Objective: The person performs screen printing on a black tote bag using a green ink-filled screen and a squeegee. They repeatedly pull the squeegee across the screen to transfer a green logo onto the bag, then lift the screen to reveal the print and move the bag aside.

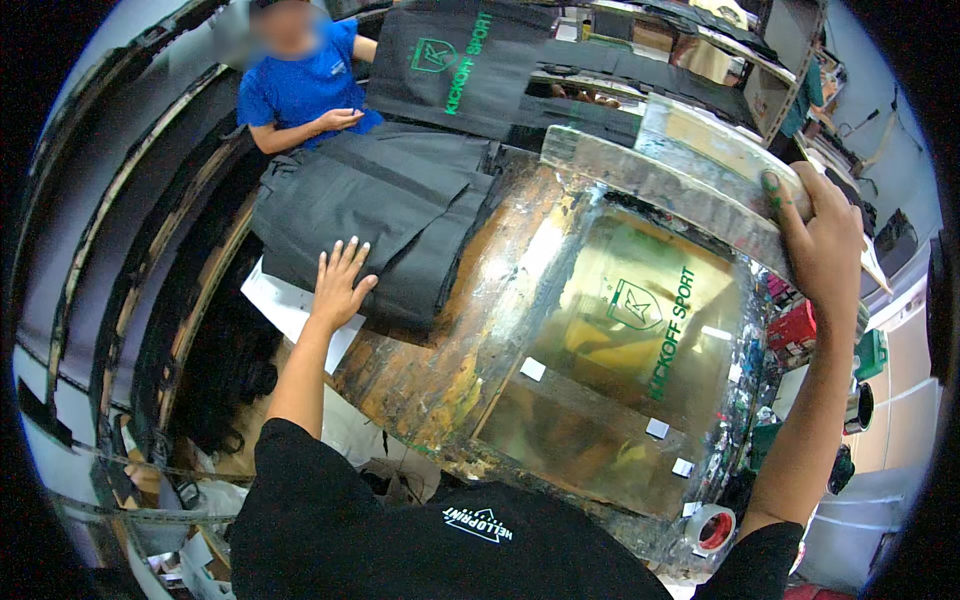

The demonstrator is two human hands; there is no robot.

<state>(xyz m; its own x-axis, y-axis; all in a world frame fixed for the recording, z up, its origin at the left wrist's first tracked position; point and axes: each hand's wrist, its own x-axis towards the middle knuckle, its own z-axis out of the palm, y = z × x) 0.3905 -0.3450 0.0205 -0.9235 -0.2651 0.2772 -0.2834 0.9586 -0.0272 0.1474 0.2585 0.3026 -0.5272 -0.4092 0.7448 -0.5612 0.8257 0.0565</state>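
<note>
My left hand (343,282) lies flat with its fingers spread on a stack of black fabric bags (390,200). The stack sits on a paint-stained wooden table (420,380). On the right, my right hand (822,225) is wrapped round the corner of a screen-printing frame (660,185), which is tilted up on edge. Green stains mark the thumb. Below the frame is a shiny yellowish printing board (590,420) bearing a green crest and lettering. Small white tabs (533,370) are stuck on it.
Across the table a person in a blue shirt (300,85) holds up a black bag with a green print (450,70). Drying racks (180,220) line the left side. A tape roll (714,527) lies at the near right corner. Paint containers (792,325) stand beyond the right edge.
</note>
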